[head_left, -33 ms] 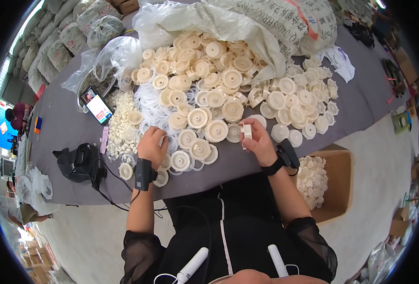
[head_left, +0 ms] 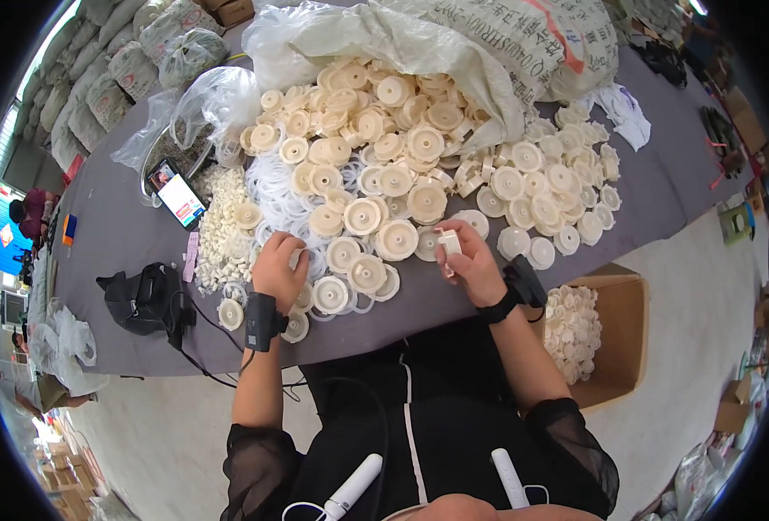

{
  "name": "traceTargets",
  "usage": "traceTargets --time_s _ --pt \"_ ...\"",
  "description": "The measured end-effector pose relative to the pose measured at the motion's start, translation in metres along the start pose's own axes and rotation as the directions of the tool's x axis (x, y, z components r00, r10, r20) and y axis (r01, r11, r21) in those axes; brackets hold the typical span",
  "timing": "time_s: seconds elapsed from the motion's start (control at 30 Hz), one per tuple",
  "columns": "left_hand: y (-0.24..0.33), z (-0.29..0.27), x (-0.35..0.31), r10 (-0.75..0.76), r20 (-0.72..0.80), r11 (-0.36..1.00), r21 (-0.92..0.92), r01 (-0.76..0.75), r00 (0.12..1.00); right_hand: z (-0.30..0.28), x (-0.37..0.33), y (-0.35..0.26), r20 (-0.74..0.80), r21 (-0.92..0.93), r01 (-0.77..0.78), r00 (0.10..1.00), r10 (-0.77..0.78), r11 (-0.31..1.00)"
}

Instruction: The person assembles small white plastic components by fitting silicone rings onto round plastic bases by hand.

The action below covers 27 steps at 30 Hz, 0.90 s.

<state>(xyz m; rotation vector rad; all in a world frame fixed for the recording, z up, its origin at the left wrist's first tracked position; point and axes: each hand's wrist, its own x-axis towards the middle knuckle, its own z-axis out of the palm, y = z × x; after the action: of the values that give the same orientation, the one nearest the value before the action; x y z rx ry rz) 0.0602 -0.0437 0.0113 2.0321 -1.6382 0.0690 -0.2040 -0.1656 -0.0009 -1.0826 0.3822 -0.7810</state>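
- Head view, hands first: our left hand (head_left: 280,267) lies palm down on the loose cream wheels and clear thin rings (head_left: 267,187) at the near edge of the grey table (head_left: 115,239); fingers spread and curled over the parts, but we cannot tell whether anything is actually pinched under them.
- Our right hand (head_left: 469,262) is closed round a small white plastic piece (head_left: 449,242), held up just above the table edge, beside the heap.
- Step, as we judge it: assembly or sorting of the wheel parts, left hand picking the next piece while the right keeps its piece ready.
- Next move, our guess: bring both hands together, so the left needs a clean single pick out of an overlapping pile; rings tangle, easy to lift two.
- Cream discs (head_left: 397,187) cover the middle of the table, spilling out of a big woven sack (head_left: 454,43) lying on its side, mouth open toward us.
- Small white bits (head_left: 220,234) sit in a separate heap just left of the left hand.
- Clear plastic bag (head_left: 198,108) at far left of the pile, open; darker small parts inside, kind unclear.
- Cardboard box (head_left: 623,334) on the floor by our right side, partly filled with white finished-looking pieces (head_left: 571,330).
- Phone (head_left: 176,193) with a lit screen lies left of the heap; black pouch (head_left: 141,300) with a cable at the near left edge.
- More stuffed sacks (head_left: 133,61) stacked beyond the table's far left.
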Motion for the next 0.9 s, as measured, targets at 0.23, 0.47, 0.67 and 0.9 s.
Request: traceTargets --time_s 0.23,0.47,0.67,0.9 --pt "-0.002 0.001 -0.01 -0.25 -0.099 0.916 -0.346 0.202 0.963 0.02 -0.004 0.002 0.044 0.173 -0.245 0.97 0.241 0.954" --pt "0.008 -0.001 -0.013 -0.187 -0.183 0.944 -0.307 0.125 0.965 0.036 -0.012 0.011 -0.14 -0.717 -0.089 0.99 -0.018 0.691" --pt "-0.003 0.004 -0.016 -0.488 -0.159 0.63 -0.745 0.22 0.858 0.024 -0.013 0.028 -0.094 -0.687 -0.014 0.993 -0.07 0.727" --pt "0.035 -0.008 -0.009 -0.602 -0.359 0.537 -0.843 0.029 0.714 0.037 -0.015 0.027 -0.059 -0.349 -0.1 0.995 0.085 0.932"
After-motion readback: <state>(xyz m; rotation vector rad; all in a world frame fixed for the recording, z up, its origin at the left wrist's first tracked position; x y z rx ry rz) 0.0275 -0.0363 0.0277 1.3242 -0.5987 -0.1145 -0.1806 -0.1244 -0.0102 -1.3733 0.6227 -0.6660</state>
